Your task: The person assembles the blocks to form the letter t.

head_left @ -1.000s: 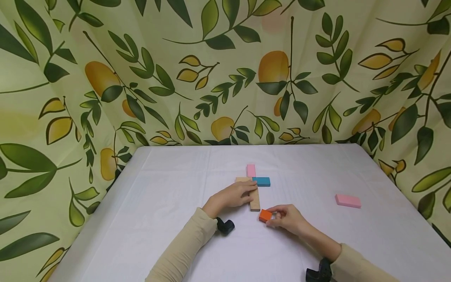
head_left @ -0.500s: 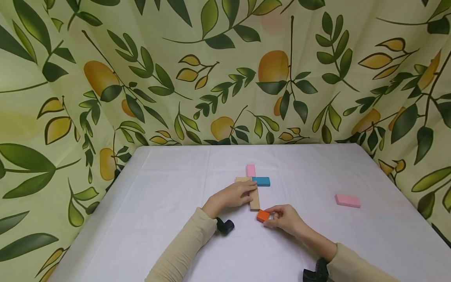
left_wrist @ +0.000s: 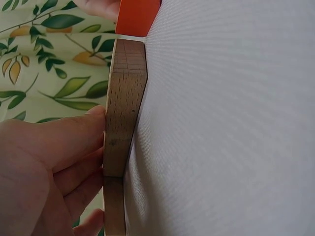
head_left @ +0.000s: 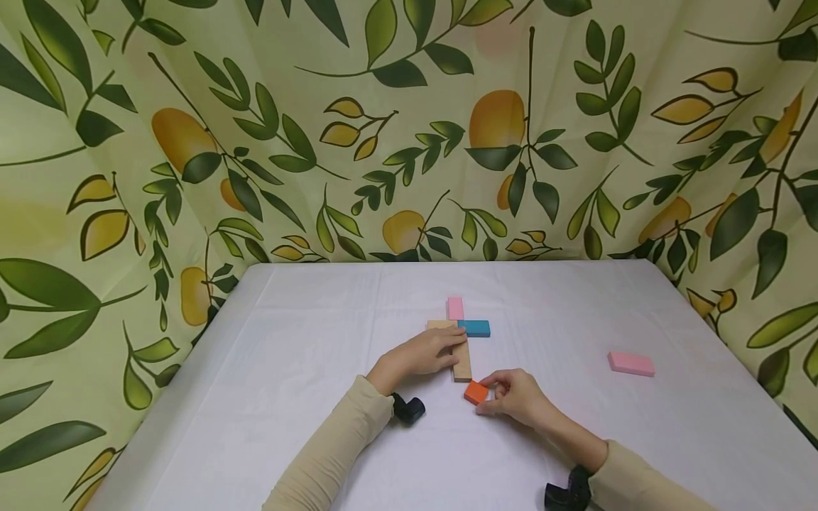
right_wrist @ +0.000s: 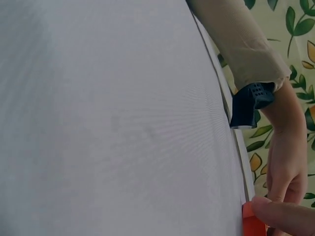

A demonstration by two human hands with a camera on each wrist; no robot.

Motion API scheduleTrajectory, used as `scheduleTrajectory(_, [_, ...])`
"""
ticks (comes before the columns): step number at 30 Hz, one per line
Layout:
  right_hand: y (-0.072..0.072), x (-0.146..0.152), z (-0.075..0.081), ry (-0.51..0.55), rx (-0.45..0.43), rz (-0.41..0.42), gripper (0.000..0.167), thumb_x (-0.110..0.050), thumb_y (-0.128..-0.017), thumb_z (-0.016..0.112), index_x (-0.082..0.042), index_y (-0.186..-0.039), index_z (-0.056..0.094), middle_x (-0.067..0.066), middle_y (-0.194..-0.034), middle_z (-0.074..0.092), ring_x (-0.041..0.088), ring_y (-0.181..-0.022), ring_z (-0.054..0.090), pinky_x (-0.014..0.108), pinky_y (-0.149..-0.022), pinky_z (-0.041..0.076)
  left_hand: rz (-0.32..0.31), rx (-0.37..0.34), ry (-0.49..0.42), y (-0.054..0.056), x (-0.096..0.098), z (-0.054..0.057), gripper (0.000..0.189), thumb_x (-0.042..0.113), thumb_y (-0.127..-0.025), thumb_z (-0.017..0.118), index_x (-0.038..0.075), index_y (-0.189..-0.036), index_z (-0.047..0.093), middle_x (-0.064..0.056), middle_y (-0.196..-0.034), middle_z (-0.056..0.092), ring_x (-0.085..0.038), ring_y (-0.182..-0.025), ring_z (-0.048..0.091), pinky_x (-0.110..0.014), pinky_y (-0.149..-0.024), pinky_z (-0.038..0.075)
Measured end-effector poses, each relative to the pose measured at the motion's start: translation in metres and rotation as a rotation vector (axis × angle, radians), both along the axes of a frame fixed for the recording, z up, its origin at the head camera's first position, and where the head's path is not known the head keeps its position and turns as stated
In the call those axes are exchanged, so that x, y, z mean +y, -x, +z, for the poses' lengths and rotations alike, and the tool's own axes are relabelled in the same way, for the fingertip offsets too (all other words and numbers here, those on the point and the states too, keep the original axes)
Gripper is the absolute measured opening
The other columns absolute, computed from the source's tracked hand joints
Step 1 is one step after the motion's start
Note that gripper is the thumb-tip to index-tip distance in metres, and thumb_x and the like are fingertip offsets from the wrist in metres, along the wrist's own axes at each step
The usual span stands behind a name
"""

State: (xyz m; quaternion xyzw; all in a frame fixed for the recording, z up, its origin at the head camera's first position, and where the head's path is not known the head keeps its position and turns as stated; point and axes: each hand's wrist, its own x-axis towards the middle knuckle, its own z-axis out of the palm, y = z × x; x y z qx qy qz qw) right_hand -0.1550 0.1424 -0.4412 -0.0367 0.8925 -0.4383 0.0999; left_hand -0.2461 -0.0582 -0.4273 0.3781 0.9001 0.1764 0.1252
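My left hand (head_left: 424,353) rests its fingers on the light wooden blocks, overlapping one that runs toward me (head_left: 462,369) and another that lies crosswise (head_left: 439,325). Seen from the left wrist, the thumb (left_wrist: 81,130) and fingertips lie along the upper edge of two wooden blocks set end to end. My right hand (head_left: 520,397) pinches a small orange block (head_left: 476,392) between thumb and fingers, turned slightly askew just off the near end of the wooden block. A narrow gap parts the two in the left wrist view. Part of the wooden pieces is hidden under my left hand.
A blue block (head_left: 476,328) lies to the right of the crosswise wood, and a pink block (head_left: 455,309) stands out beyond it. Another pink block (head_left: 631,364) lies apart on the right of the white-covered table (head_left: 307,312). A leaf-patterned curtain (head_left: 409,142) hangs behind.
My right hand has slid the orange block a little to the left, nearer the end of the wooden block. The left hand has stayed in place.
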Motion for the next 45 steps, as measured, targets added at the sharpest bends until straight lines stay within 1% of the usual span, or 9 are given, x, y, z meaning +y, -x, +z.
scheduleTrajectory(6, [0.005,0.008,0.001,0.025,-0.024,0.111,0.045,-0.014,-0.070,0.085,0.003,-0.109,0.069,-0.003,-0.059,0.043,0.007,-0.055,0.038,0.016,-0.048,0.028,-0.002,0.004,0.003,-0.001,0.000,0.001,0.050,0.024,-0.098,0.055,0.011,-0.145,0.044,-0.002,-0.156,0.039,-0.018,-0.149,0.030,-0.036,-0.123,0.028])
scheduleTrajectory(12, [0.011,0.015,-0.001,0.024,0.038,0.245,0.046,-0.015,-0.074,0.081,0.006,-0.113,0.067,-0.005,-0.062,0.042,0.002,-0.055,0.037,0.015,-0.049,0.028,-0.007,0.012,-0.001,-0.002,0.000,0.001,0.050,0.024,-0.098,0.055,0.010,-0.145,0.044,-0.003,-0.155,0.039,-0.019,-0.149,0.030,-0.036,-0.122,0.029])
scheduleTrajectory(15, [0.013,0.016,-0.001,0.013,0.061,0.272,0.044,-0.014,-0.075,0.081,0.006,-0.112,0.068,-0.005,-0.062,0.042,0.001,-0.055,0.036,0.015,-0.049,0.027,-0.011,0.015,-0.002,-0.002,0.000,0.002,0.050,0.024,-0.098,0.055,0.010,-0.145,0.044,-0.003,-0.155,0.039,-0.019,-0.149,0.030,-0.036,-0.122,0.029])
scheduleTrajectory(21, [0.011,0.014,0.000,0.005,0.059,0.249,0.039,-0.013,-0.076,0.080,0.006,-0.107,0.069,-0.005,-0.062,0.042,0.001,-0.055,0.036,0.015,-0.049,0.027,-0.011,0.022,0.005,-0.002,0.000,0.001,0.049,0.024,-0.098,0.056,0.011,-0.144,0.045,-0.003,-0.155,0.040,-0.020,-0.148,0.032,-0.036,-0.122,0.030])
scheduleTrajectory(25, [0.009,0.011,0.000,0.002,0.062,0.210,0.037,-0.012,-0.075,0.080,0.006,-0.106,0.070,-0.005,-0.061,0.042,0.002,-0.055,0.037,0.015,-0.049,0.028,-0.005,0.008,0.001,-0.002,0.000,0.001,0.050,0.024,-0.098,0.055,0.011,-0.145,0.044,-0.003,-0.156,0.039,-0.020,-0.149,0.031,-0.036,-0.122,0.029])
scheduleTrajectory(30, [0.006,0.008,0.000,-0.009,0.065,0.169,0.037,-0.013,-0.074,0.081,0.005,-0.104,0.071,-0.004,-0.060,0.042,0.004,-0.056,0.038,0.015,-0.049,0.028,-0.011,0.020,-0.002,-0.002,0.000,0.001,0.050,0.023,-0.098,0.055,0.011,-0.145,0.045,-0.003,-0.155,0.040,-0.020,-0.148,0.032,-0.037,-0.122,0.030])
scheduleTrajectory(33, [0.006,0.007,0.000,-0.014,0.067,0.158,0.036,-0.013,-0.073,0.082,0.004,-0.104,0.071,-0.004,-0.060,0.042,0.004,-0.056,0.038,0.015,-0.049,0.028,-0.014,0.029,-0.001,-0.002,-0.001,0.001,0.049,0.023,-0.098,0.056,0.011,-0.144,0.045,-0.003,-0.155,0.040,-0.020,-0.148,0.032,-0.037,-0.122,0.030])
scheduleTrajectory(39, [0.006,0.004,-0.001,-0.021,0.056,0.142,0.037,-0.015,-0.073,0.083,0.002,-0.102,0.071,-0.003,-0.061,0.044,0.006,-0.057,0.040,0.016,-0.049,0.029,-0.002,0.017,-0.001,-0.001,-0.001,-0.001,0.050,0.024,-0.098,0.055,0.012,-0.145,0.044,-0.002,-0.156,0.039,-0.020,-0.149,0.031,-0.036,-0.122,0.029])
scheduleTrajectory(45, [0.006,0.002,0.000,-0.029,0.070,0.130,0.035,-0.016,-0.072,0.084,0.001,-0.100,0.070,-0.003,-0.061,0.043,0.006,-0.056,0.039,0.016,-0.049,0.028,-0.004,0.021,-0.011,-0.002,-0.001,-0.001,0.049,0.024,-0.098,0.055,0.011,-0.145,0.045,-0.003,-0.155,0.040,-0.021,-0.148,0.032,-0.038,-0.122,0.030])
